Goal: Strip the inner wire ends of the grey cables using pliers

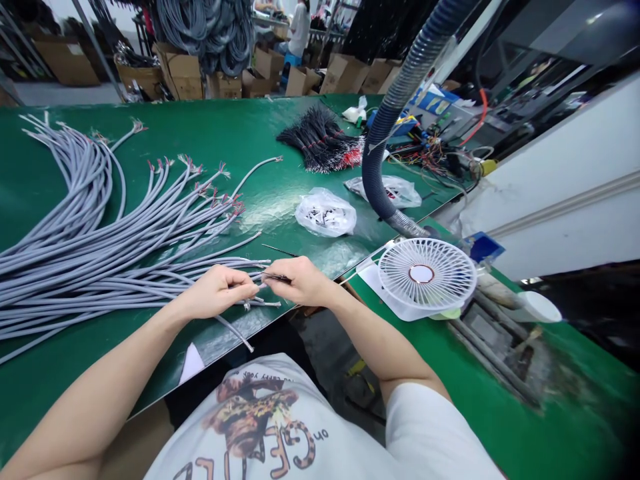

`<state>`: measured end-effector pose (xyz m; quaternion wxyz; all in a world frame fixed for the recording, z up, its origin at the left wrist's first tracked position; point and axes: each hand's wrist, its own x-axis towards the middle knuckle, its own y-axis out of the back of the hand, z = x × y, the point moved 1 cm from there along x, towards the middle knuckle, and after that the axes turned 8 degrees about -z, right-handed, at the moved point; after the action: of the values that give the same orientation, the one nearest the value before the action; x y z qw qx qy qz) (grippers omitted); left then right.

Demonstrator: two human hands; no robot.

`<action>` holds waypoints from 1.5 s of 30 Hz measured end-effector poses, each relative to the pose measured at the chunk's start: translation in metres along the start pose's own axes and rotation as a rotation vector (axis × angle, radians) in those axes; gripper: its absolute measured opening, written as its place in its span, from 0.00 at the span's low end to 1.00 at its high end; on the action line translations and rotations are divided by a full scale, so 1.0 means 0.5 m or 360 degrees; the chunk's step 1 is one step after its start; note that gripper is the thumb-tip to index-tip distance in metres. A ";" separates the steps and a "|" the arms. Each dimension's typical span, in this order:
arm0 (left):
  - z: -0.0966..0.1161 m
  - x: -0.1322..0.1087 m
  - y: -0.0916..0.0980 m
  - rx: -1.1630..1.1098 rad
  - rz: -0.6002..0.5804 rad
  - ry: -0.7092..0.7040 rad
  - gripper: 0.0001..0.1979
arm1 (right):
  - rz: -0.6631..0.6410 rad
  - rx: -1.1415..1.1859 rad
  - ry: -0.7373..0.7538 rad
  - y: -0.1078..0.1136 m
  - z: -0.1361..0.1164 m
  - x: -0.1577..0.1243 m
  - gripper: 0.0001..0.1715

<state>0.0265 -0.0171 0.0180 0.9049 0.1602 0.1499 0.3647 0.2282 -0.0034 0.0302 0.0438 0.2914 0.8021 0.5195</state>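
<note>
My left hand point(220, 291) is closed in a pinch at the ends of the grey cables point(170, 280), apparently on one cable's end, which its fingers largely hide. Close to its fingertips, my right hand point(300, 281) is closed around dark, thin-pointed tweezers point(278, 277), with the point directed at the pinched end. A second thin dark spike point(280, 251) sticks out beyond the right hand; whether it belongs to the same tool I cannot tell. Many cables show stripped ends with red and white wires. One loose cable end point(245, 342) hangs toward the table's front edge.
Clear bags of small parts point(327, 213) lie on the green table point(210, 120), before a bundle of black wires point(323, 140). A ribbed hose point(380, 153) comes down at right, near a white fan point(427, 277). Boxes and a person point(299, 30) are behind.
</note>
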 end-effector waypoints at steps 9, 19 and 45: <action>-0.002 0.005 0.008 -0.0125 0.0282 -0.0111 0.17 | 0.0257 0.1364 -0.0644 -0.036 0.013 0.014 0.09; -0.010 0.009 -0.004 -0.0031 0.0608 -0.0217 0.16 | 0.0791 0.1365 -0.0658 -0.053 -0.026 0.014 0.10; -0.017 0.014 0.008 -0.0375 0.0779 -0.0162 0.16 | 0.1023 0.0782 -0.0554 -0.094 0.004 0.043 0.12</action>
<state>0.0256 -0.0081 0.0107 0.8086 0.1035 0.0176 0.5790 0.1916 -0.0044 -0.0062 -0.0564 0.6111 0.7510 0.2437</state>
